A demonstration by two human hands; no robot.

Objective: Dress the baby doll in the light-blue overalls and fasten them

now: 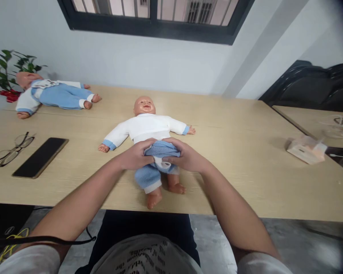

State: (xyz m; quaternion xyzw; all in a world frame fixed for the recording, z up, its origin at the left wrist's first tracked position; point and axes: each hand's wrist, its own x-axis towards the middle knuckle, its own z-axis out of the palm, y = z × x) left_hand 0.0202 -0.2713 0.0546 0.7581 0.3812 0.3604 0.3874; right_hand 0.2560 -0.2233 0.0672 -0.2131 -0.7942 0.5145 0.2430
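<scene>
A baby doll point(149, 125) in a white top with blue cuffs lies on its back on the table, head away from me and feet toward me. Blue doll trousers point(148, 177) with white ankle bands are on its legs, the waist part bunched up. My left hand point(135, 155) grips the bunched trousers at one side of the waist, thumb on top. On the other side, my right hand point(188, 155) holds the same fabric. Between my thumbs a bit of white cloth or tie shows at the front. Part of the doll's hips is hidden by my hands.
A second dressed doll point(61, 95) lies at the back left beside a potted plant point(5, 70). Eyeglasses point(13, 152) and a black phone point(41, 156) are on the left of the table point(240, 167). A small pale box point(306, 149) stands near the right edge.
</scene>
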